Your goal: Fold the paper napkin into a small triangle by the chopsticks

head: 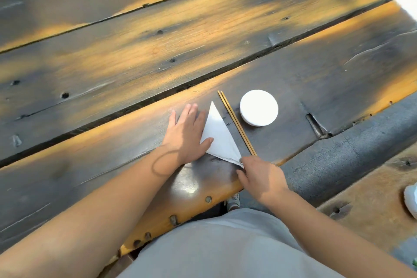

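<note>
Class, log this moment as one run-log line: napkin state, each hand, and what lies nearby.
napkin: triangle, flat on table | left hand: pressing it | right hand: pinching near corner | chopsticks: right beside napkin | white bowl: beyond chopsticks

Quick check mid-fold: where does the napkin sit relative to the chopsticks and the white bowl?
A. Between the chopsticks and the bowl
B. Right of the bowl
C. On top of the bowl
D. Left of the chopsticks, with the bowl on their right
D: the folded napkin lies left of the chopsticks, and the white bowl stands on their right.
</note>
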